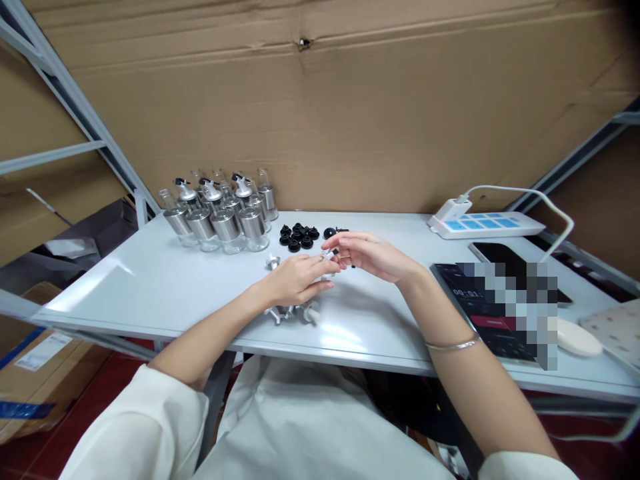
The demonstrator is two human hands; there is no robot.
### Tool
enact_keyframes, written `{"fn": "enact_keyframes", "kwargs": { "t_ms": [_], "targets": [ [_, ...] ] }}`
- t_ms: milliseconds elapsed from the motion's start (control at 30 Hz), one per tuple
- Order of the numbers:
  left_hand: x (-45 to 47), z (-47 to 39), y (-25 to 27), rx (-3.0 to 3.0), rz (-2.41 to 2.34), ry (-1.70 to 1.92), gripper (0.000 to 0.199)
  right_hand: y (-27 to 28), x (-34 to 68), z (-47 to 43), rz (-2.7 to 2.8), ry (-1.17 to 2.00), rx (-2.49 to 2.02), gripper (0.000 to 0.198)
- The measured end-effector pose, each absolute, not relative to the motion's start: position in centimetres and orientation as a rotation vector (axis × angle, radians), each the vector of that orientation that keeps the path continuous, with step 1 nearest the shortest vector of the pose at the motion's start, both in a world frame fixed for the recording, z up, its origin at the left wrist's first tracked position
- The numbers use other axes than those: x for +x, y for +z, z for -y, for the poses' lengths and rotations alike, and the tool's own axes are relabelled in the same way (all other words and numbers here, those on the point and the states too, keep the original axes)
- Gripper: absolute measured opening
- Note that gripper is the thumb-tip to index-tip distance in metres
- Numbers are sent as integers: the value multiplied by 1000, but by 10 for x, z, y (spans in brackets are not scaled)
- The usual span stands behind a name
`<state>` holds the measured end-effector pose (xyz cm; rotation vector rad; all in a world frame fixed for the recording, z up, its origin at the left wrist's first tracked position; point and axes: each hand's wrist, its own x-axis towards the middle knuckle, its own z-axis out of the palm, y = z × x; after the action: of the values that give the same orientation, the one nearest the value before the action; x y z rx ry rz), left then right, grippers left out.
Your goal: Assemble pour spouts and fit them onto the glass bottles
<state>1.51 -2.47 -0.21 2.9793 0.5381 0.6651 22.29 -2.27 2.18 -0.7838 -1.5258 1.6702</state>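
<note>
Over the middle of the table, my left hand [300,277] is closed on a small silvery pourer spout [327,255], mostly hidden by the fingers. My right hand [370,257] meets it from the right, its fingertips pinched at the spout beside a tiny black part. Whatever sits between those right fingertips is too small to make out. Under and around my left hand lie more silvery pourer spouts [310,312]. Just beyond the hands is a cluster of black stoppers [299,238], with small black pieces [330,233] to its right, partly covered by my right hand.
Several glass bottles with steel sleeves [227,227] stand at the back left; three carry spout tops with black caps. At the right are a power strip [493,225] with a charger, two phones [463,293], and a cream oval object [577,339]. Cardboard [350,120] walls the back.
</note>
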Motion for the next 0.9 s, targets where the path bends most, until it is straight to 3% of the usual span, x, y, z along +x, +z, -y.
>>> {"fn": "enact_keyframes", "kwargs": {
  "t_ms": [900],
  "targets": [
    [15, 26, 0, 2959, -499, 643, 34, 18, 219, 22, 1427, 1767, -688, 15]
  ]
}}
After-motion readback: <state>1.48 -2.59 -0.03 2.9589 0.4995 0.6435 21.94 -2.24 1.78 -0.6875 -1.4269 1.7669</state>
